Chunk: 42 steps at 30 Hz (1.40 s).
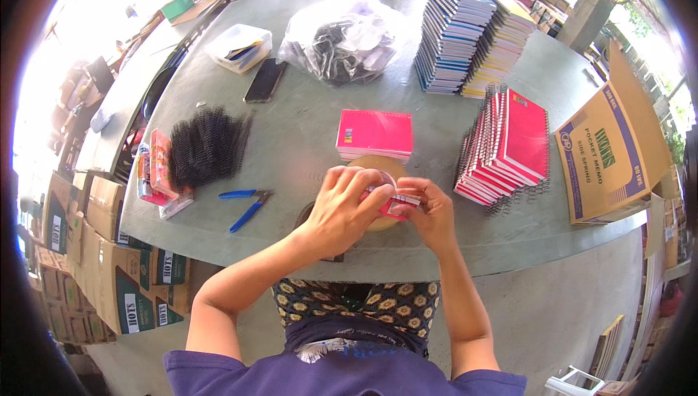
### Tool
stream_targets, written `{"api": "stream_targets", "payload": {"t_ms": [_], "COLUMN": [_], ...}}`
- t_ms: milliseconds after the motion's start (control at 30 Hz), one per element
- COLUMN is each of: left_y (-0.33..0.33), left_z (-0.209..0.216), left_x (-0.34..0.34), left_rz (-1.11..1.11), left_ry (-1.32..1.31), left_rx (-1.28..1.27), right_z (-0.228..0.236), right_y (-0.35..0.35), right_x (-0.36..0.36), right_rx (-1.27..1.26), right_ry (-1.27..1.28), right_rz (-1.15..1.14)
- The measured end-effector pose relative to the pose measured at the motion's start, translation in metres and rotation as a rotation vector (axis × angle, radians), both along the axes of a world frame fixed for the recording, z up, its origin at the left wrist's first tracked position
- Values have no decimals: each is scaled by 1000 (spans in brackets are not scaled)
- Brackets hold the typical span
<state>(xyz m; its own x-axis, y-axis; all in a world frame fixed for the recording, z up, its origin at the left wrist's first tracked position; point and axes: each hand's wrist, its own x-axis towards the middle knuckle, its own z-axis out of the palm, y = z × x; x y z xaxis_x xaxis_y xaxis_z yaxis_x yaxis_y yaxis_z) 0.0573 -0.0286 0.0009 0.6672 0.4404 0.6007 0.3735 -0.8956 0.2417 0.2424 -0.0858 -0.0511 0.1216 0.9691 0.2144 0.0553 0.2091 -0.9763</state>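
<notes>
Both my hands close on a small red notebook (396,208) at the table's near edge, its page edge tilted up. My left hand (343,200) grips its left side, fingers curled over the top. My right hand (429,210) pinches its right end between thumb and fingers. Beneath them lies a round tan disc (379,226), partly covered by the hands. Just beyond stands a short stack of red notebooks (375,133). To the left, blue-handled pliers (247,205) lie with handles spread, near a heap of black spiral coils (209,147).
Red spiral notebooks (509,141) are piled at right beside an open cardboard box (605,150). Tall stacks of blue notebooks (452,36) and yellow notebooks (502,43) stand at the back. A clear plastic bag (343,36), phone (265,80) and plastic tub (238,48) lie farther left.
</notes>
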Motion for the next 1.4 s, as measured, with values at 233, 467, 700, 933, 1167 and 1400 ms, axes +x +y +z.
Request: {"api": "stream_targets", "payload": {"t_ms": [233,467,700,933,1167,1400], "left_y": [10,16,18,16,24,27], "left_z": [-6,4,0,5,1,-1], "left_x": [10,8,6,13,7,7], "left_rz": [-62,-123,-91,-21,-76,-122], "left_ry": [133,165,122,60,128,167], "left_rx": [-104,-124,-175,-75,-78,-169], "right_z": [13,8,16,9,2,-2], "right_y": [-20,-11,-11,-10,-11,-14], "right_x": [10,1,-9,-11,-14,-19], "right_rx": [-253,-223,-219,-171,-137,-112], "right_ry": [-197,316,280,260,325,328], "right_rz": [-103,51,98,16,-5,-41]}}
